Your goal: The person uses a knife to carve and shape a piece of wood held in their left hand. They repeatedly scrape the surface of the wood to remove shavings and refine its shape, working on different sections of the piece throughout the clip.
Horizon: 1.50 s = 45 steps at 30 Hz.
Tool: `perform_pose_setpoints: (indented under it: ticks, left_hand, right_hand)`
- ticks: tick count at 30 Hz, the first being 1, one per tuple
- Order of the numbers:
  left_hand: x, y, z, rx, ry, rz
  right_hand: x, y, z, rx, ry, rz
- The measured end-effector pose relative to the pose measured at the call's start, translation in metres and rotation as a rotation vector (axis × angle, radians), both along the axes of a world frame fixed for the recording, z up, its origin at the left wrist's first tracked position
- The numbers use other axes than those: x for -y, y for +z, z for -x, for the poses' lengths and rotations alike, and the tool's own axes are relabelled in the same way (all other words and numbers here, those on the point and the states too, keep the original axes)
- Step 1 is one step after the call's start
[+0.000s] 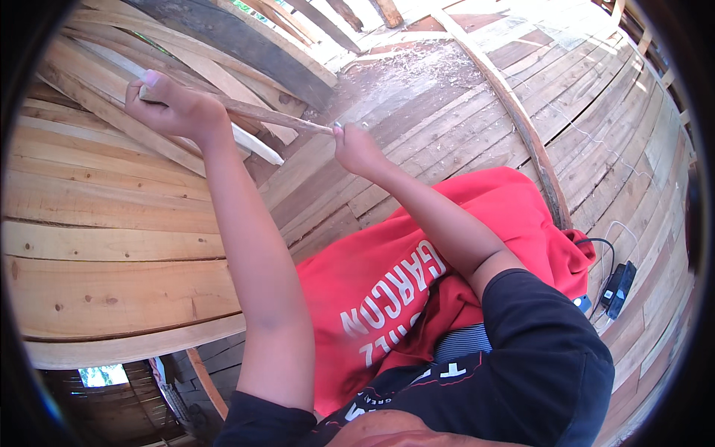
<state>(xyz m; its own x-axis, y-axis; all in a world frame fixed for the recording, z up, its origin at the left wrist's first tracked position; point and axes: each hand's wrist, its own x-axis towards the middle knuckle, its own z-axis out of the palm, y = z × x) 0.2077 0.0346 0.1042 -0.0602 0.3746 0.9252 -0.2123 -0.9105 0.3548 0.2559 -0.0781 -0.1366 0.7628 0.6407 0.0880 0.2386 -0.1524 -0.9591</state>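
A thin brown wooden stick stretches between my two hands at the upper left, sloping down a little toward the right. My left hand is closed round its left end, the thumb lying on top. At the other end my right hand pinches the stick's tip between thumb and fingers; part of that tip is hidden. Just under the stick, a pale, whitish strip of wood lies near my left wrist. Over my lap spreads a red cloth garment with white lettering, below my right forearm.
Light planks form a raised surface at the left. Dark beams lean at the upper left. Shavings litter the plank floor, and a long batten crosses it. At the right lies a black device with a cable.
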Motion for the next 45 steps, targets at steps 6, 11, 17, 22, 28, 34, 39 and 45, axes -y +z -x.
perform_pose_setpoints:
  ticks: [6,11,17,22,28,34,39,45]
  left_hand:
    - [0.000,-0.001,0.000,-0.009,-0.037,0.044]
    - [-0.025,-0.006,0.022,0.044,0.052,0.076]
    - [0.005,-0.001,0.017,0.065,0.030,0.195]
    - [-0.018,-0.007,0.043,0.087,0.192,0.148]
    - [-0.010,-0.003,0.020,0.072,0.214,0.057]
    - [-0.017,-0.007,0.035,0.069,0.129,0.060]
    - [0.011,-0.001,0.010,0.036,0.098,0.059]
    - [0.006,-0.002,0.005,0.005,0.091,-0.016]
  right_hand:
    - [-0.006,0.003,0.028,0.110,0.011,-0.210]
    - [0.009,0.046,0.027,0.090,0.036,-0.213]
    - [-0.016,-0.017,0.030,0.154,0.090,-0.132]
    - [0.012,0.062,0.038,0.117,0.015,-0.212]
    - [-0.014,-0.019,0.028,0.225,0.060,-0.133]
    - [0.016,0.066,0.044,0.040,-0.046,-0.415]
    - [-0.010,0.002,0.031,0.139,0.049,-0.188]
    - [0.015,0.059,0.032,0.073,-0.092,-0.364]
